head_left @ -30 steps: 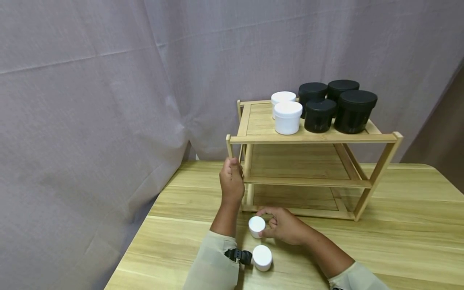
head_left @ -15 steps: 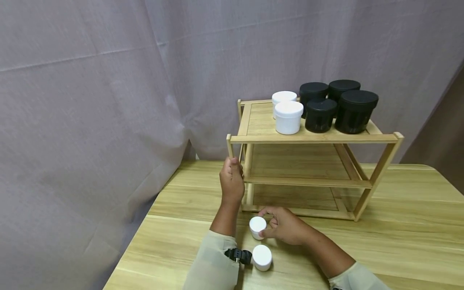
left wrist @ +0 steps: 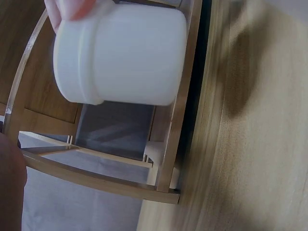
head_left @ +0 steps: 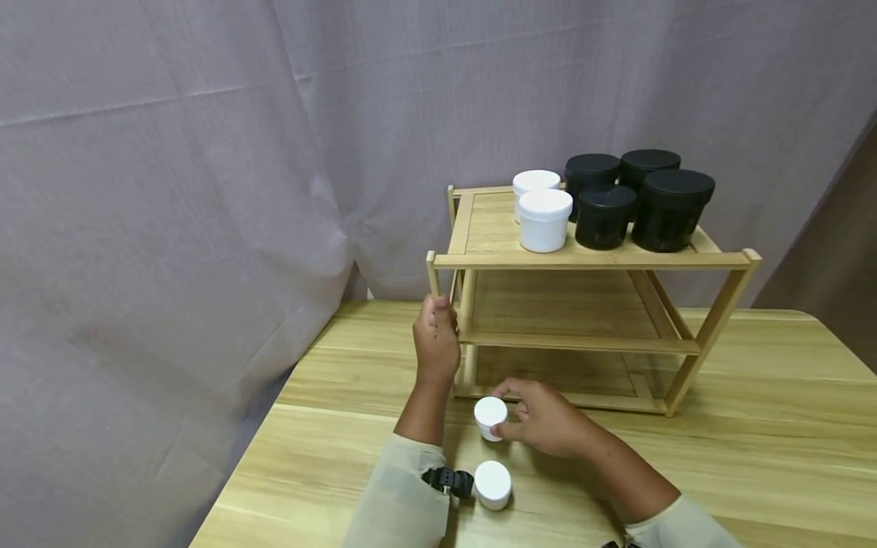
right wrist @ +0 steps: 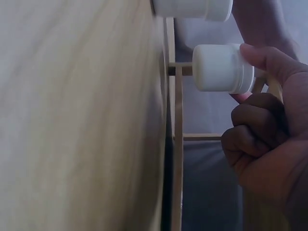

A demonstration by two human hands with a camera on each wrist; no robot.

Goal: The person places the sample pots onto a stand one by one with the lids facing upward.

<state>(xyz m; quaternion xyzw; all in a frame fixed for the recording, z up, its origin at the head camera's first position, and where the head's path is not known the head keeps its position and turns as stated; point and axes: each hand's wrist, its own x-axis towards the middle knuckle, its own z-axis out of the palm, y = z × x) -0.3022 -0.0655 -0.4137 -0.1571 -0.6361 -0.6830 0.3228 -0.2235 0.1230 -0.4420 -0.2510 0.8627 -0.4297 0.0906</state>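
My right hand (head_left: 548, 418) pinches a small white lidded jar (head_left: 490, 418) between thumb and forefinger, its other fingers curled in. In the right wrist view a gap separates this jar (right wrist: 217, 68) from the tabletop, so it is lifted. My left hand (head_left: 437, 339) grips the front left post of the wooden shelf rack (head_left: 582, 342). A second white jar (head_left: 493, 484) stands upright on the table near my left wrist. The left wrist view has the lifted jar (left wrist: 130, 53) large in front of the rack, with a fingertip on its lid.
On the rack's top tier stand two white jars (head_left: 544, 222) at the left and several black jars (head_left: 604, 218) to their right. A grey cloth (head_left: 205, 190) hangs behind and left of the wooden table (head_left: 774, 426).
My right hand has raised the white jar slightly off the table and moved it a little towards the rack. The left hand keeps its grip on the post.
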